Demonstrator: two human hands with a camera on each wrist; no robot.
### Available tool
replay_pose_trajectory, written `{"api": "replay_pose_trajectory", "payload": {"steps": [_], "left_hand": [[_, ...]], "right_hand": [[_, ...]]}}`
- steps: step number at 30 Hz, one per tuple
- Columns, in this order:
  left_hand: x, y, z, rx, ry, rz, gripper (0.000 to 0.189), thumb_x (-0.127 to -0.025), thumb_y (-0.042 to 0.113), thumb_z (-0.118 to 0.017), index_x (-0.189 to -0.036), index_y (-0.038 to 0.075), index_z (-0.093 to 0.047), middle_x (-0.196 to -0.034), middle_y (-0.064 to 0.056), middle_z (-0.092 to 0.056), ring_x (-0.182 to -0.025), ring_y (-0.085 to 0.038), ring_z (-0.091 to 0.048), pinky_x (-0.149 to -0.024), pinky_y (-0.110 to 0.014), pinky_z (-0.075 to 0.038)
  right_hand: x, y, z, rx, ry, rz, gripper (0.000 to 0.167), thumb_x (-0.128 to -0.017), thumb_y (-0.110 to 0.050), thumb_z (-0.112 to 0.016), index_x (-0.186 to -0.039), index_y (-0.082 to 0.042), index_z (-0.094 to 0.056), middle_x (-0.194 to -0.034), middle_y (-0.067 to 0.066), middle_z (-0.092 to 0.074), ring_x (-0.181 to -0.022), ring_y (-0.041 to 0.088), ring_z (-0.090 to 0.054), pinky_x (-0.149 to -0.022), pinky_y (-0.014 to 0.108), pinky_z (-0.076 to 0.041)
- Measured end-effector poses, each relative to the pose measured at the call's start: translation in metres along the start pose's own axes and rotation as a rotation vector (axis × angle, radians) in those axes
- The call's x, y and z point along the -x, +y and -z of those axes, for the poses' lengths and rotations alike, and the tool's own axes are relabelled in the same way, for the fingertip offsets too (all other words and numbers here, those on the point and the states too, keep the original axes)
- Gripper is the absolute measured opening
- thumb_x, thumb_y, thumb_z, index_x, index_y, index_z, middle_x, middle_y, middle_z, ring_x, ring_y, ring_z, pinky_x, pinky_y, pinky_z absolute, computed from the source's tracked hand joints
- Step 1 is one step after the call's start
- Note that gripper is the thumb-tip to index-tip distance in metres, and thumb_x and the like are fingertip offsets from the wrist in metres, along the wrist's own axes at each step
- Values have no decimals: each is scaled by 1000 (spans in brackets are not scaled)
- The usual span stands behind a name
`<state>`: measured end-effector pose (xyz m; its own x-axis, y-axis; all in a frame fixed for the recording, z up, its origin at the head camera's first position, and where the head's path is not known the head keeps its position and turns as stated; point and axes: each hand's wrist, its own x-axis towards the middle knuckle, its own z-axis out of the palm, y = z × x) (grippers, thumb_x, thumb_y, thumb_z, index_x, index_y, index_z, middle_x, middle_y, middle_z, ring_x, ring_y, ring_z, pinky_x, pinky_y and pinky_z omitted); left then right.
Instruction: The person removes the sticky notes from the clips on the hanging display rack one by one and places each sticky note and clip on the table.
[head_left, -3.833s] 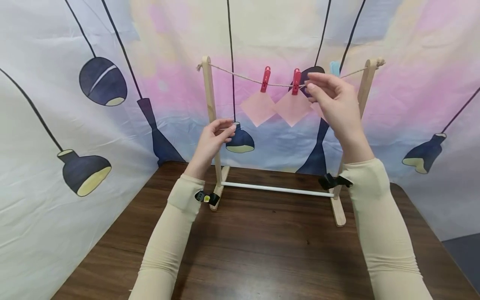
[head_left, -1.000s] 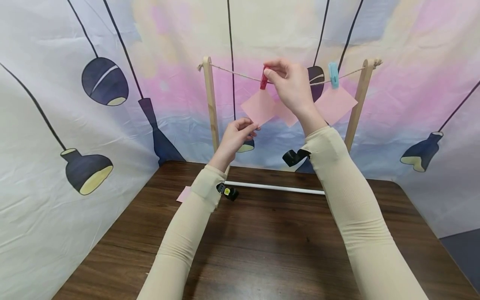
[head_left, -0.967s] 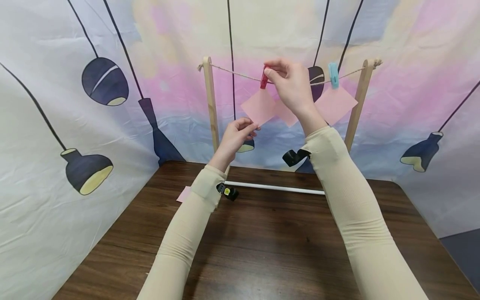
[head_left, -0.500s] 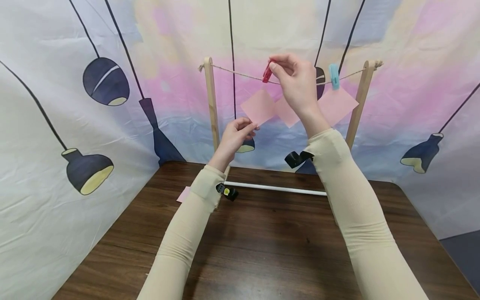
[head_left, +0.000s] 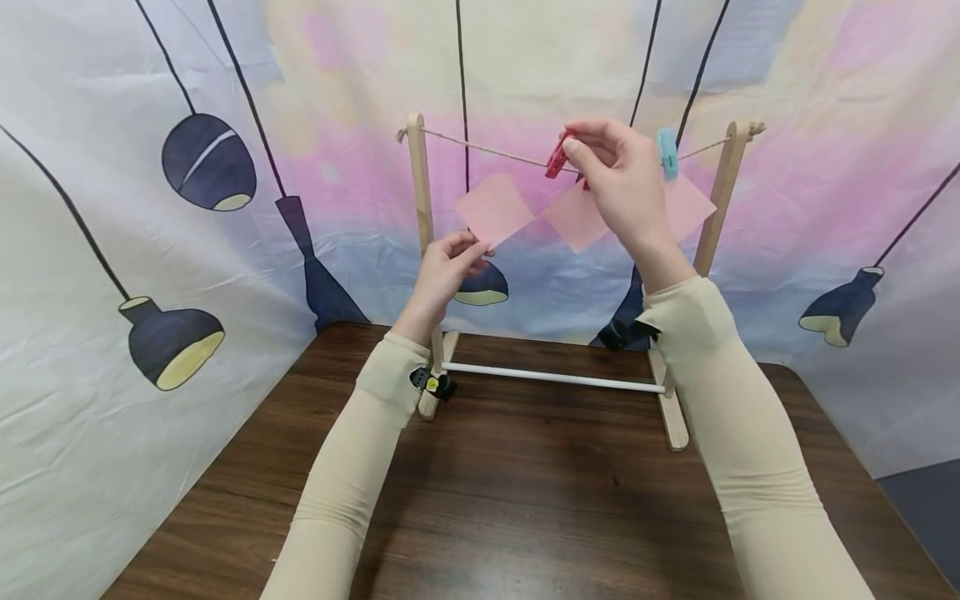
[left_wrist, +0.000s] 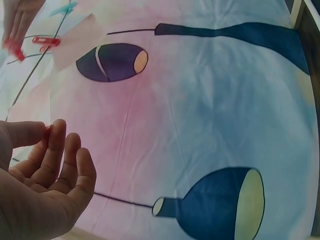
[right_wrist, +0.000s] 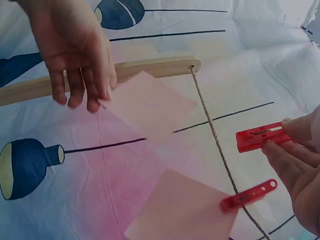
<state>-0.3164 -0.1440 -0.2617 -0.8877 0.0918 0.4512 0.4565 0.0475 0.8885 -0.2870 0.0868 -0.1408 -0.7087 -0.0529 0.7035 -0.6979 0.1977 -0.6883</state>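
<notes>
My left hand (head_left: 444,275) pinches a pink square of paper (head_left: 495,208) by its lower corner, between thumb and index finger. That paper is off the string. A red clothespin (head_left: 558,155) is pinched in my right hand (head_left: 626,179), apart from the string in the right wrist view. Another red clothespin (right_wrist: 249,195) clips a second pink paper (right_wrist: 185,210) to the string (right_wrist: 214,131); in the head view my right hand partly hides it. Farther right, a light blue clothespin (head_left: 667,153) holds a third pink paper (head_left: 688,208), partly behind my right hand.
Two wooden posts (head_left: 422,183) carry the string, and a white rod (head_left: 555,377) joins their feet. The frame stands on a dark brown wooden table (head_left: 525,500). Behind it hangs a cloth backdrop (head_left: 337,108) printed with lamps.
The red clothespin came off the string and moved right in my right hand. The leftmost paper came free and shifted left with my left hand. My left arm now hides the pink paper on the table.
</notes>
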Motion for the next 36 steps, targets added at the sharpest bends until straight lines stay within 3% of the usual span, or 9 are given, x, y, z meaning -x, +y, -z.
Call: {"api": "replay_pose_trajectory", "payload": {"steps": [6,13,19,29,31,36], "left_hand": [[6,6,18,3,25,-7,13,-102,14,-61,-105,1,-62,-94,-1,-71,-81,-15,-65,-83,-33,-55],[13,13,44,-38,51,-35,14,-101,14,-61,-105,1,-63,-90,3,-71,-90,-31,-65,-85,-37,-55],[19,15,67,-44,65,-58,14,-100,13,-62,-104,-1,-63,-88,3,-72,-83,-21,-66,-79,-29,-56],[36,12,107,-62,86,-53,5,-99,10,-65,-100,6,-65,-89,3,-73,-82,-10,-67,-80,-23,-55],[40,12,115,-66,93,-51,6,-98,10,-66,-100,4,-65,-90,3,-73,-83,-10,-68,-80,-22,-56],[49,11,135,-87,125,-35,12,-97,11,-68,-104,2,-65,-90,3,-73,-83,-9,-69,-78,-21,-56]], "right_hand": [[12,0,21,-35,-19,-25,32,-97,-17,-70,-127,-6,-68,-117,9,-68,-105,14,-68,-94,26,-52],[25,7,50,-136,36,-50,29,-94,-13,-73,-121,-4,-70,-109,9,-70,-98,17,-67,-90,24,-54],[44,10,79,-186,97,-41,26,-93,-10,-73,-118,-3,-72,-102,6,-72,-88,16,-68,-82,19,-55],[93,27,141,242,154,-151,33,-98,-22,-69,-130,-14,-69,-102,-12,-70,-86,3,-67,-79,14,-48],[104,29,153,283,166,-189,34,-98,-24,-69,-131,-17,-68,-103,-16,-69,-87,0,-66,-76,13,-44],[132,34,178,345,190,-290,36,-98,-28,-68,-133,-22,-67,-98,-22,-69,-84,-1,-61,-55,16,-40]]}}
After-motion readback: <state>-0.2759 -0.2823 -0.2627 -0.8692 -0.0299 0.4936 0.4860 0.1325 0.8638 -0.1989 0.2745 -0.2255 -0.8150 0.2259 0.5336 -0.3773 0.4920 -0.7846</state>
